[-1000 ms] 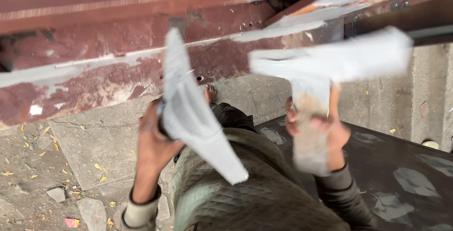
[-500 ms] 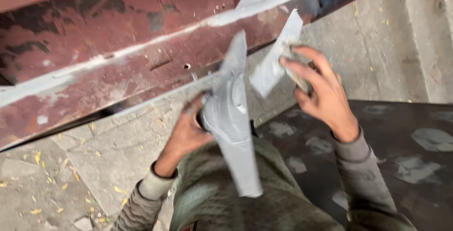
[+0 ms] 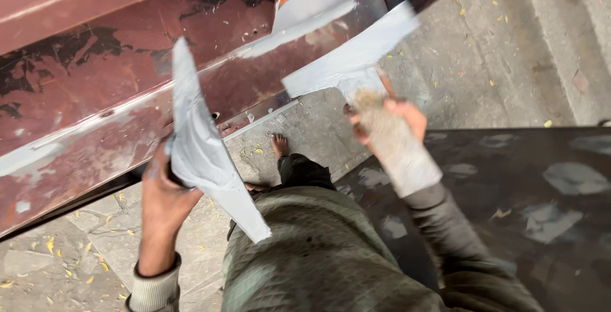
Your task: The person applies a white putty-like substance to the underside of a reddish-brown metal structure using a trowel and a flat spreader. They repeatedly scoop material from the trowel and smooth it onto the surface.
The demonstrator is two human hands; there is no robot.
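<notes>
Clearly both hands are closed on tools smeared with grey paste. The left hand [image 3: 162, 191] is wrapped shut around the hidden handle end of a long, thin grey blade [image 3: 203, 153], which rises past the knuckles toward the rusty panel and also runs down to a pointed corner over the person's lap. The right hand [image 3: 388, 127] pinches the stem of a T-shaped grey scraper [image 3: 356, 63], fingers curled over a gritty, paste-caked strip that trails down along the sleeve; its broad cross-piece sits up near the panel's lower edge, though I cannot tell whether it touches.

Judging by how flat and unbent they stay, both blades seem to be light, stiff sheet, probably springy at the tips and slick where the paste is wet. The thin edges look sharp enough to warrant holding them at the caked stem or handle, not the rim.

Outward, the dark red-brown metal panel [image 3: 83, 95] slopes across the upper left, its paint flaked and rusted, with pale grey filler patches [image 3: 318, 6] spread along a seam and a grey streak near the lower edge. A dark sheet [image 3: 541, 191] dabbed with dull grey blotches lies at right. A bare foot [image 3: 279, 143] rests on the concrete paving [image 3: 509, 51], which is littered with small yellow flecks. No packages, labels or signs are visible.
</notes>
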